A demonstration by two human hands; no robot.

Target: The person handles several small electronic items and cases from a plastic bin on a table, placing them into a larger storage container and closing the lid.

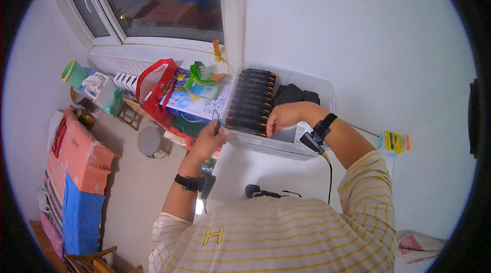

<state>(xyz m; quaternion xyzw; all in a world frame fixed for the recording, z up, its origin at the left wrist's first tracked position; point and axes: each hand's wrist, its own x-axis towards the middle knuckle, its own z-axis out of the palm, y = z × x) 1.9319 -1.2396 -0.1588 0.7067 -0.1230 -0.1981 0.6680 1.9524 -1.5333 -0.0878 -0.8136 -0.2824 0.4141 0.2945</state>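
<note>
A clear plastic storage bin [264, 142] stands on the white tabletop [238, 169]. Inside it, a row of black slabs with orange edge marks [251, 98], packed closely, fills the left side. Dark folded cloth-like items [295, 92] lie at the back right. My right hand [284, 117] reaches into the bin, fingers bent down beside the front end of the row; whether they grip anything is hidden. By the bin's front left corner, my left hand [209, 140] pinches a small dark object with a thin loop [217, 125], too small to name.
Left of the bin are a red gift bag [155, 96], a printed carton [195, 102] and green packaging [199, 77]. A yellow box [393, 142] sits at the wall on the right. A black device [264, 192] lies before my body. A round stool [149, 140] stands on the floor.
</note>
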